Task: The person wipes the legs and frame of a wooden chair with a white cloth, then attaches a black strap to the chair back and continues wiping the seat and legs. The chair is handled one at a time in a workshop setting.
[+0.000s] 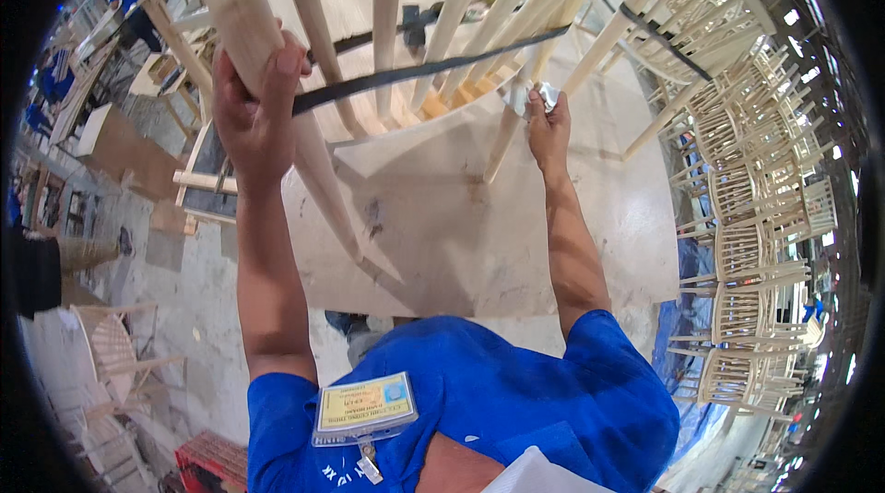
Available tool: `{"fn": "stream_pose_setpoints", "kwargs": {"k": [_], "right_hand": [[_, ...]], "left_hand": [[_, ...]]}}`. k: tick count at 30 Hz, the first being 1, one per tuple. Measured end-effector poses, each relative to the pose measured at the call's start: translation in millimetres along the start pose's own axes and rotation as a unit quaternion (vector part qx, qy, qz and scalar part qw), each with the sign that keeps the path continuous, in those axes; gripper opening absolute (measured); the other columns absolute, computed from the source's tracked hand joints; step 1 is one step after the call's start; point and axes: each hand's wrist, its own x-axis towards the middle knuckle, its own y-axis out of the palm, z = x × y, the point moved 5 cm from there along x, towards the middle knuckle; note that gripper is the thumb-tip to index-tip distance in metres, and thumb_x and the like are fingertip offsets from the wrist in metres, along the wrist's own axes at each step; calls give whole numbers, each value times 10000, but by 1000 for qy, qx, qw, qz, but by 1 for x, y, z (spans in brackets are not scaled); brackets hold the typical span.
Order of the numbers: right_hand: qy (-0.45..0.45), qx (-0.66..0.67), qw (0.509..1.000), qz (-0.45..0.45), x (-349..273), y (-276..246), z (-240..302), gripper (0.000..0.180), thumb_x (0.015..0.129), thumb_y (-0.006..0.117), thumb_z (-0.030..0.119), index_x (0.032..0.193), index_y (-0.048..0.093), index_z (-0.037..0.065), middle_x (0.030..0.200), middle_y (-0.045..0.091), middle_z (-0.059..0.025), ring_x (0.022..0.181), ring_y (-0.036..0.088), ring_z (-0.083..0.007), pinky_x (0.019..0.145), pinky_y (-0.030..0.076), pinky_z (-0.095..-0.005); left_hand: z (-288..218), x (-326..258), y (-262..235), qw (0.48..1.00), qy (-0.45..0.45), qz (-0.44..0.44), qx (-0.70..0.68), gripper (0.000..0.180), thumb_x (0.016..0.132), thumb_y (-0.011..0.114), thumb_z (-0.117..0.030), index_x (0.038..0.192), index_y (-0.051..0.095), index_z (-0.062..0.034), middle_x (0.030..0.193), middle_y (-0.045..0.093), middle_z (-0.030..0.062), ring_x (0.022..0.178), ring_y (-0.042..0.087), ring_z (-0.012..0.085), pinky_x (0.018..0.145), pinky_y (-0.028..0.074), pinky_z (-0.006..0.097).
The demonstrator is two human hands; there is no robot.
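Note:
A pale, unfinished wooden chair (387, 41) stands at the top of the view, with several round spindles and legs. A black strap (415, 74) runs across them. My left hand (260, 106) is wrapped round a thick wooden post of the chair at the left, its thumb at the strap's end. My right hand (549, 129) pinches a crumpled whitish sheet (532, 97), shiny in places, against a slim leg (503, 144) at the right. What the sheet is made of, I cannot tell. Part of it is hidden by my fingers.
Under the chair lies a broad, light board (442, 244) with dark smudges. Another strapped chair (659, 41) is at the upper right, by long stacks of wooden chairs (742, 244). At left are boxes (124, 154) and a small chair (112, 355); a red crate (210, 461) sits below.

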Motion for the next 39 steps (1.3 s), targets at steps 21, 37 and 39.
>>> {"fn": "stream_pose_setpoints", "kwargs": {"k": [21,37,39], "right_hand": [[108,207,970,-64,-154,-12,130,407,1033,609,349,1253,594,7,1104,659,-73,1026,646,-163,862,533,-316],[-317,-322,860,-239,-240,37,268,637,878,780,6,1367,386,-98,1123,584,-157,957,623,-245,811,535,-354],[-339,-322,842,-269,-236,4,261,552,895,757,-5,1337,434,-68,1149,592,-157,940,629,-254,817,535,-356]], "left_hand": [[-67,-57,27,988,2,157,-10,594,856,823,-303,1331,579,-42,1217,625,162,1186,610,311,992,499,395],[101,55,-214,956,-215,192,-52,321,822,458,-87,974,704,53,1505,504,265,1348,517,289,1142,371,380],[58,25,-202,964,-190,187,-14,292,806,486,-70,928,719,56,1470,533,282,1378,511,318,1111,415,396]]}}
